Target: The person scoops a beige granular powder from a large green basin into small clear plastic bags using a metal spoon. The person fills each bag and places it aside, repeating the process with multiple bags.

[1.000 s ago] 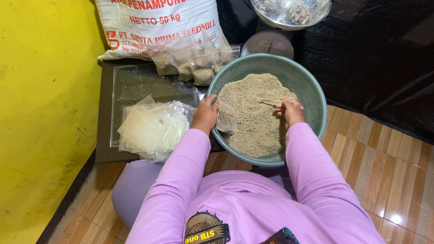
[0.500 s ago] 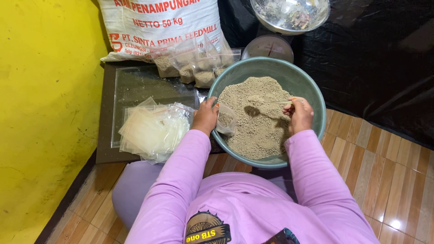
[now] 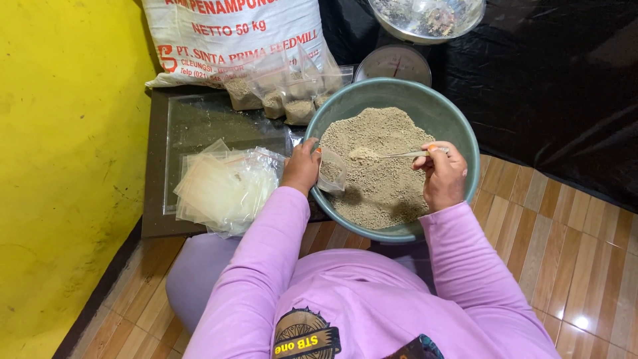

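A green basin (image 3: 458, 126) holds a mound of brownish-grey powder (image 3: 375, 179). My left hand (image 3: 302, 166) grips a small clear plastic bag (image 3: 331, 171) at the basin's left rim, its mouth facing the powder. My right hand (image 3: 442, 174) holds a metal spoon (image 3: 389, 154) by the handle, level over the powder, with a heap of powder in its bowl, a short way right of the bag. Both arms are in pink sleeves.
A stack of empty clear bags (image 3: 222, 189) lies on a dark glass-topped low table (image 3: 179, 126). Several filled small bags (image 3: 279, 93) lean on a large white sack (image 3: 232, 40). A weighing scale (image 3: 392, 63) with a metal pan (image 3: 425, 16) stands behind the basin. Yellow wall at left.
My right hand has lifted the spoon out of the powder and carries a heaped scoop leftward toward the bag. My left hand keeps the bag at the rim.
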